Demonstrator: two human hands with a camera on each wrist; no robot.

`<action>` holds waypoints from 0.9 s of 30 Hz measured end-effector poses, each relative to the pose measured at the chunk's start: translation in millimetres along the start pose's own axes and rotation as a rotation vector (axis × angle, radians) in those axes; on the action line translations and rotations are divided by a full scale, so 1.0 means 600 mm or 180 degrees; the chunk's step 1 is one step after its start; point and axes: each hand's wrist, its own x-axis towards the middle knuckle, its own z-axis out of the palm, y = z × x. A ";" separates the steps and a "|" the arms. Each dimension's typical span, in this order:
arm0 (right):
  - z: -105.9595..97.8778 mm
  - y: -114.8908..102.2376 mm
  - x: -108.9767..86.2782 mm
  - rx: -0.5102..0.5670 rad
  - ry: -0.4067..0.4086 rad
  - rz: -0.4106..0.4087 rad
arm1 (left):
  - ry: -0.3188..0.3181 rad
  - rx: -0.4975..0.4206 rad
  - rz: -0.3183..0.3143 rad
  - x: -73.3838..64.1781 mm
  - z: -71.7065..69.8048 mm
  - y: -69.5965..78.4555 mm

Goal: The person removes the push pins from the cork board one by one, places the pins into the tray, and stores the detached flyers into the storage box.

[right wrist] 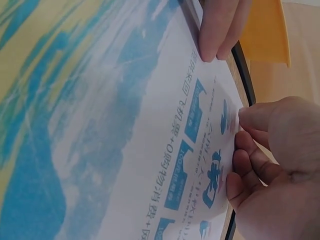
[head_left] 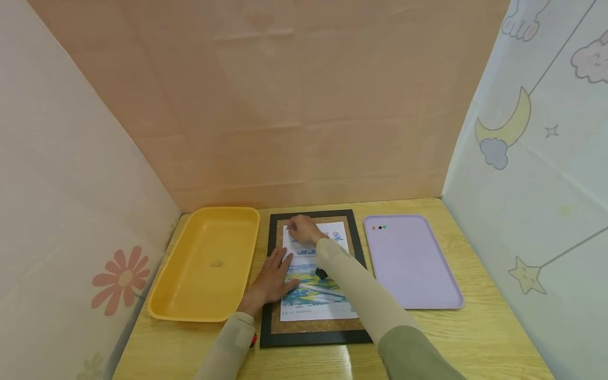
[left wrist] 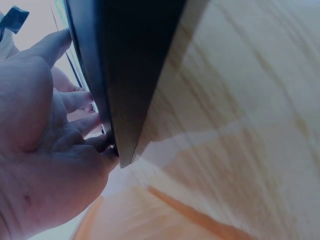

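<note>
A poster (head_left: 315, 311) with a blue and yellow landscape lies on a black-framed cork board (head_left: 313, 338). My left hand (head_left: 271, 279) rests spread over the board's left side, its fingers and thumb reaching onto the paper. In the left wrist view this hand (left wrist: 55, 130) lies along the frame's dark edge (left wrist: 132, 85). My right hand (head_left: 304, 230) is at the poster's upper left corner. In the right wrist view the right hand (right wrist: 280, 160) has its thumb and curled fingers pinching at the printed sheet's top edge (right wrist: 222, 130); the fingers hide any small thing between them.
A yellow tray (head_left: 204, 264) stands left of the board, a shallow purple tray (head_left: 413, 269) to its right. Small red (head_left: 373, 228), black (head_left: 380, 227) and green pieces (head_left: 384, 227) sit at the purple tray's far left corner. Walls of cloth or paper enclose the wooden table (head_left: 480, 338).
</note>
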 end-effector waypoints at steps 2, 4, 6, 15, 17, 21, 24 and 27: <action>-0.003 -0.004 -0.002 0.0044 0.0004 0.0023 | -0.0006 0.0030 -0.0008 0.000 -0.001 0.002; -0.005 -0.008 -0.002 0.0068 0.0016 0.0046 | -0.0010 0.0025 -0.0009 0.001 0.000 0.001; -0.005 -0.012 -0.003 0.0121 0.0068 0.0052 | -0.0017 0.0005 -0.0021 0.002 0.000 0.000; -0.005 -0.032 -0.006 0.0176 0.0328 0.0176 | 0.0047 -0.0077 -0.0024 0.008 0.016 -0.019; -0.005 -0.034 -0.003 0.0149 0.0370 0.0240 | 0.0046 -0.0099 -0.0029 0.007 0.013 -0.016; 0.006 -0.025 0.008 0.0259 0.0421 0.0418 | 0.0004 -0.0071 -0.0045 0.006 0.010 -0.012; 0.013 -0.017 0.016 0.0289 0.0426 0.0518 | -0.0049 -0.0058 -0.0107 0.008 0.012 -0.013; 0.016 -0.014 0.020 0.0261 0.0416 0.0540 | -0.0045 -0.0049 -0.0138 0.009 0.016 -0.018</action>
